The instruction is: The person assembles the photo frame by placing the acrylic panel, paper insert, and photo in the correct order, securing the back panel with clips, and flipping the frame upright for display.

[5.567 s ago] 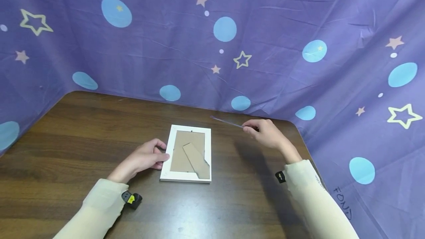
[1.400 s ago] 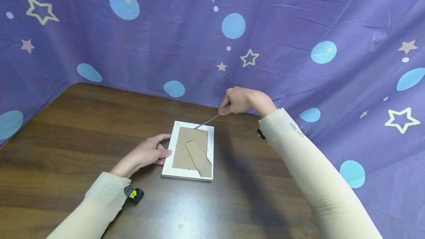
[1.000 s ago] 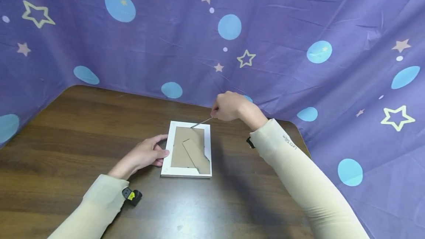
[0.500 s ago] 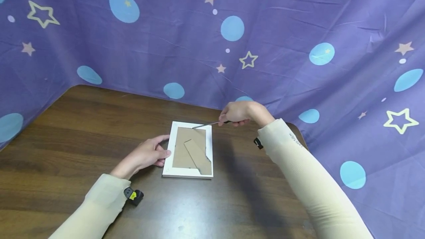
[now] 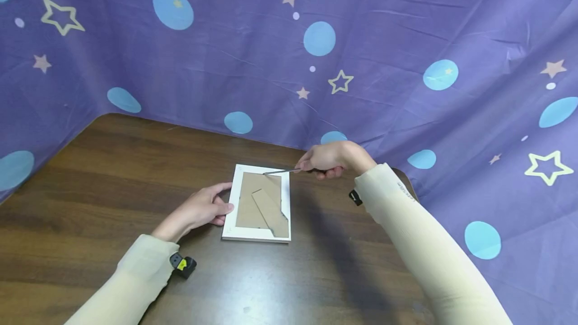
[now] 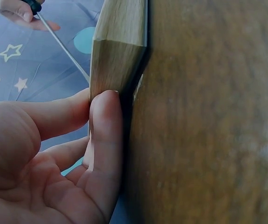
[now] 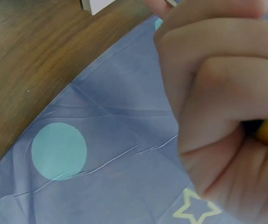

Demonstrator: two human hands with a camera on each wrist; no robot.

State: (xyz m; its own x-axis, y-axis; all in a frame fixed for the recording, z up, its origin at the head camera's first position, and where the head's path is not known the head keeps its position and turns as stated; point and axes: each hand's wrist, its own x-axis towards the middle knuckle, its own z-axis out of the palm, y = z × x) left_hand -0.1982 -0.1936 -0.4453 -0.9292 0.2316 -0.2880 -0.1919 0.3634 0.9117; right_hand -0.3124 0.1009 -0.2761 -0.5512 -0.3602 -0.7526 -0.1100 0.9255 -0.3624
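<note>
Fingers of right hand (image 5: 327, 160) pinch screwdriver (image 5: 282, 170); left hand (image 5: 198, 209) flat vs frame (image 5: 259, 203).

The middle of the table (image 5: 113, 174) is taken up by the picture frame (image 5: 259, 203), laid face down. Its left edge is blocked by the left hand (image 5: 198, 210), pressed against it. Its far edge is crossed by the screwdriver (image 5: 282, 170), held low by the right hand (image 5: 329, 158) just beyond the far right corner. The right forearm (image 5: 420, 245) closes off the right side. The far and side borders are bounded by the draped cloth (image 5: 316, 64). Free passage is found over bare wood to the far left and along the near edge between the arms.
</note>
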